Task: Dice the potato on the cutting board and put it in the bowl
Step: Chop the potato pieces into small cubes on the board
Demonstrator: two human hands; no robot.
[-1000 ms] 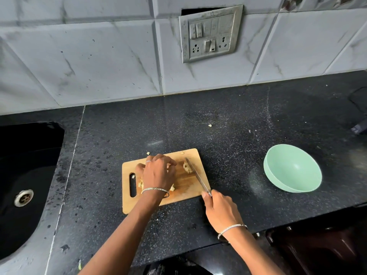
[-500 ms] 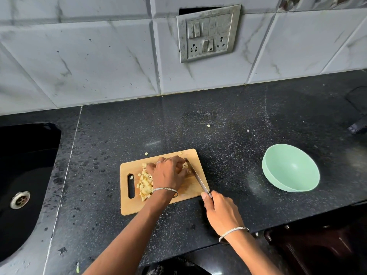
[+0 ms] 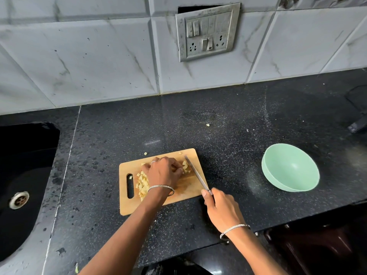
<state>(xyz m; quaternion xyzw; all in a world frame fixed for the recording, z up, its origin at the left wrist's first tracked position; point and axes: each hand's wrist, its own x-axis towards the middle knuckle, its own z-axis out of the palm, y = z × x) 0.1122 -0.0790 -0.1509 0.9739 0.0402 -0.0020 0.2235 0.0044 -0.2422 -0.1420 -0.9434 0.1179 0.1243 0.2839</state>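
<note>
On my feed the rectangular wooden cutting board (image 3: 127, 205) with a slot handle lies on the black speckled stone counter (image 3: 228, 120), and I take every place from it. The left hand (image 3: 163, 172) sits over the middle of the board, fingers curled down and holding the pale yellow potato (image 3: 185, 167), of which only some pieces show past the fingertips toward the board's right edge. A ring (image 3: 153, 161) shows on one finger and a thin metal bangle (image 3: 160, 187) circles that wrist. The right hand (image 3: 220, 207) is just off the board's near right corner, closed round the handle of a steel-bladed kitchen knife (image 3: 195, 173). Its blade runs along the board's right side with the tip near the far right corner, right beside the held potato. A heap of diced potato cubes (image 3: 143, 185) lies on the board between the slot and the left wrist. One loose cube (image 3: 145, 153) rests on the counter just past the board's far edge, and another (image 3: 207, 125) lies well beyond it toward the wall. The round mint-green bowl (image 3: 267, 175) stands on the counter well to the right of the board, tilted slightly. A black sink (image 3: 27, 159) with a metal drain (image 3: 19, 199) lies to the board's left, and a grey switch plate (image 3: 207, 31) hangs on the marbled white tile wall (image 3: 89, 62) beyond it.
</note>
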